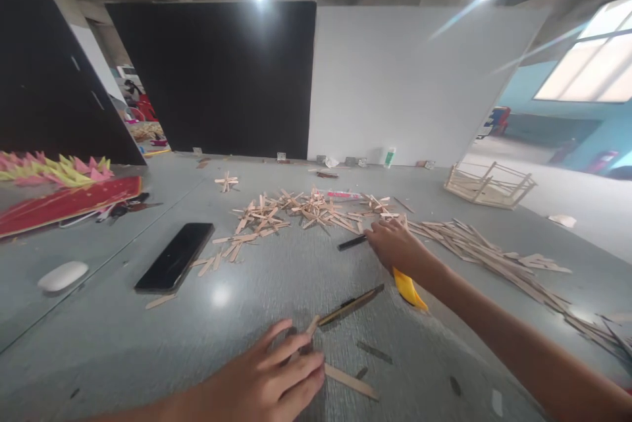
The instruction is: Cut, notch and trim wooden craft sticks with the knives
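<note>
If the left hand [276,376] pinching craft sticks [351,383] loosens, they may drop. The right hand [396,244] hides its grip.

Room to pass between the phone [175,257] and cutter [351,305]; a stick pile [313,210] blocks toward the table's [276,277] back edge; strips [486,260], somewhat blurred, apparently hinder the right edge.

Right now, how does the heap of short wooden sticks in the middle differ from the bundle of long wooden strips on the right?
The heap of short wooden sticks has small pieces; the bundle of long wooden strips has much longer ones. The heap's sticks cross at many angles, while the bundle's strips run mostly one way. Both are pale wood and lie on the grey table.
</note>
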Demonstrator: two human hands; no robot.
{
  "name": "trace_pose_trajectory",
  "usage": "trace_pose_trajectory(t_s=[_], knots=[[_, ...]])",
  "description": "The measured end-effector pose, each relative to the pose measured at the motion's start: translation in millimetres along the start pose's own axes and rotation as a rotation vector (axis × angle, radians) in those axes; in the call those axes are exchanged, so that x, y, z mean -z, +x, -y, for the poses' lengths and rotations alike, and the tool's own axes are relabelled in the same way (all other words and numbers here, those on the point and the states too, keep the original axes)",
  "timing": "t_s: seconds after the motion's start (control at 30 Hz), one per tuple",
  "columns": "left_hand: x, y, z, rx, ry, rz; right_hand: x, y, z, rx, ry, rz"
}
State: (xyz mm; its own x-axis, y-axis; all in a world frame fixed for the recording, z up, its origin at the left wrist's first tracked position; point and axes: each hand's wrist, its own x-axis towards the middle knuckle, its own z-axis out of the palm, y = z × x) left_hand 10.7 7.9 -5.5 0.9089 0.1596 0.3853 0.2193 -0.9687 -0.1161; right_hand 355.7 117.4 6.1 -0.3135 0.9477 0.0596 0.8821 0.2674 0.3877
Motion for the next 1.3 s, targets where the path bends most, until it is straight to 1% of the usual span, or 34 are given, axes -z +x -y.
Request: trace_pose_trajectory(t_s=[0.07,0.17,0.23,0.3,0.37,0.47,0.53,0.57,0.6,0.7,0.83,0.9,0.97,1.07,1.17,1.23,1.3], knots=[[4.1,1,-1,0.04,-0.048,0.033,-3,-3,-1,0.022,0.032,0.042],[10.2,3,-2,0.068,-0.113,0.068,5,-7,-3,-0.029,0.091,0.037],[14.2,3,-2,0.069,-0.134,0.113,18,-9,-5,-0.096,0.146,-0.024],[18.9,3,-2,0.059,-0.136,0.164,35,-13,-5,-0.14,0.229,-0.113],[24.6,4,-4,0.047,-0.13,0.195,52,-20,1,-0.129,0.351,-0.194],[33.7,6,-8,0.037,-0.091,0.239,75,-41,25,-0.068,0.575,-0.242],[38.7,7,-10,0.012,-0.036,0.285,84,-59,48,0.013,0.701,-0.204],[40.6,8,-11,-0.005,-0.014,0.304,87,-69,60,0.05,0.773,-0.153],[42.0,9,-11,-0.016,0.002,0.314,88,-77,71,0.063,0.937,-0.05],[43.5,10,-11,-0.026,0.021,0.294,87,-97,97,0.015,1.222,0.206],[40.4,6,-13,-0.07,0.092,0.28,78,-108,116,-0.04,1.495,0.431],[37.9,4,-15,-0.055,0.108,0.286,75,-109,123,-0.075,1.577,0.526],[35.7,2,-17,-0.03,0.096,0.293,73,-109,130,-0.106,1.54,0.54],[33.0,-1,-19,-0.012,0.081,0.305,70,-109,136,-0.126,1.441,0.476],[31.2,-3,-20,0.011,0.09,0.295,65,-110,135,-0.115,1.565,0.451],[30.9,-4,-21,0.015,0.09,0.291,62,-111,132,-0.128,1.635,0.464],[31.1,-5,-22,0.028,0.075,0.28,59,-110,132,-0.158,1.664,0.504]])
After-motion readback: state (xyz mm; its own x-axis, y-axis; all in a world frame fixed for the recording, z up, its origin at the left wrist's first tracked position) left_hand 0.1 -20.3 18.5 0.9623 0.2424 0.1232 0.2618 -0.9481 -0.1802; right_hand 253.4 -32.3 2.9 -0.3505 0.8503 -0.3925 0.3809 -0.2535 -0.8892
